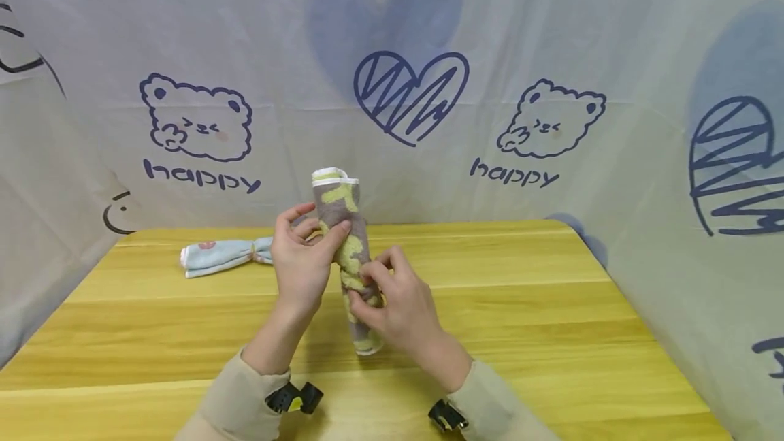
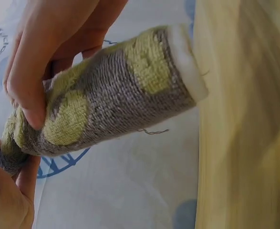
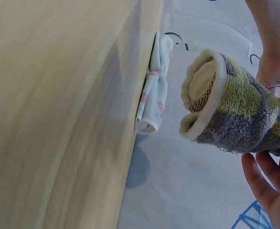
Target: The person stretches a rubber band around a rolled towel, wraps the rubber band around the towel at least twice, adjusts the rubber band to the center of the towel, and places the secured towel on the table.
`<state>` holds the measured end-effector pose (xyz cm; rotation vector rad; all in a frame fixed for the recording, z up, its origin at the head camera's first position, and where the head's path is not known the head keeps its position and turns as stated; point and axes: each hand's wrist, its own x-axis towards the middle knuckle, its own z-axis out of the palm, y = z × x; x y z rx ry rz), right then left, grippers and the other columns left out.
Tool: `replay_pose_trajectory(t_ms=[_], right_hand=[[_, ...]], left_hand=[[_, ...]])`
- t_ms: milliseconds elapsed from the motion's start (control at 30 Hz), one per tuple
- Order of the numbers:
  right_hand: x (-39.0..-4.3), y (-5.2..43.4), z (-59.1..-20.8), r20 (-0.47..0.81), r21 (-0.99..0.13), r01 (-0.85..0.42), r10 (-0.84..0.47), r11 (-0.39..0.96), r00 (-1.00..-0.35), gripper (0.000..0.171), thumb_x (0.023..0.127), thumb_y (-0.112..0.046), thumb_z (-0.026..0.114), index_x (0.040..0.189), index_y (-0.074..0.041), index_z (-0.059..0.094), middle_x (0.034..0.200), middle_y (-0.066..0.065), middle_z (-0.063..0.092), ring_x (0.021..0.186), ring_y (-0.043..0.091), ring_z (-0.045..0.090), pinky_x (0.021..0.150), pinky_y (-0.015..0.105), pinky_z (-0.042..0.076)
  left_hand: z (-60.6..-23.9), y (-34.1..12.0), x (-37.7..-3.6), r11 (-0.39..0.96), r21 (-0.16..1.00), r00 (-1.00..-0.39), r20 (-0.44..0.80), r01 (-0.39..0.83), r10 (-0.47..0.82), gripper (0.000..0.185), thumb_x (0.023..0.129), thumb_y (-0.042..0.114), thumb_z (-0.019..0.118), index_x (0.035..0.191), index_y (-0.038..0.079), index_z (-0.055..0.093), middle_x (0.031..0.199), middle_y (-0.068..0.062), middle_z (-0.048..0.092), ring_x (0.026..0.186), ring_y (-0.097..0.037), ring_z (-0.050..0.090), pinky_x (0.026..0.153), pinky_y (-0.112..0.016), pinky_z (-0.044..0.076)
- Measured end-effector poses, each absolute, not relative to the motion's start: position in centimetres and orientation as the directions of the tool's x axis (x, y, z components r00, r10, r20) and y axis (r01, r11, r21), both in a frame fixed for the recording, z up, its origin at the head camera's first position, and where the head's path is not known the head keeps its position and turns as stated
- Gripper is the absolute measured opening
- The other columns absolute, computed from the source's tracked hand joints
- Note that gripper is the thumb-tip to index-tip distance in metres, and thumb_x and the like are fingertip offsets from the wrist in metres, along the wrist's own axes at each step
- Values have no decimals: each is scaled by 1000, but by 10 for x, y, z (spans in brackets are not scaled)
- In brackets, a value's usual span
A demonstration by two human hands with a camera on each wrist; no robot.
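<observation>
Both hands hold a rolled grey towel (image 1: 351, 250) with yellow patches, slanting above the table. Its white-edged upper end points at the wall, and the roll narrows near the middle. My left hand (image 1: 303, 260) grips the upper half, thumb across the front and fingers behind. Lower down, my right hand (image 1: 401, 298) pinches the narrowed part between thumb and fingers. In the left wrist view, the lower end of the grey towel (image 2: 116, 90) hangs over the wood with a loose thread. The right wrist view looks into the rolled layers of the grey towel (image 3: 247, 102).
A light blue rolled towel (image 1: 220, 256), tied round its middle with a thin band, lies at the back left, partly behind my left hand. The wooden table (image 1: 520, 312) ends at a white cloth wall (image 1: 306, 135) printed with bears and hearts.
</observation>
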<state>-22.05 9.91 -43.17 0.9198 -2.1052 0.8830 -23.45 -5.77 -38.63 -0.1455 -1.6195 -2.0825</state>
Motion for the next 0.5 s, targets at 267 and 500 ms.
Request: replay_pose_trajectory(t_ms=[267, 500], right_hand=[[-225, 106, -428, 768, -362, -766, -296, 531, -568, 44, 80, -17, 83, 115, -7, 58, 109, 9, 55, 79, 15, 61, 59, 22, 54], [-232, 117, -420, 611, -589, -655, -269, 474, -744, 60, 88, -23, 83, 137, -4, 53, 116, 11, 67, 95, 23, 67, 76, 35, 58]], left_hand=[[-390, -55, -231, -194, 891, -893, 351, 412, -282, 52, 95, -3, 70, 138, -1, 40, 110, -10, 65, 74, -10, 68, 63, -23, 60], [-380, -60, -238, -326, 875, -916, 262, 359, -304, 57, 101, 3, 65, 146, 0, 30, 132, -18, 58, 91, -17, 73, 76, -34, 64]])
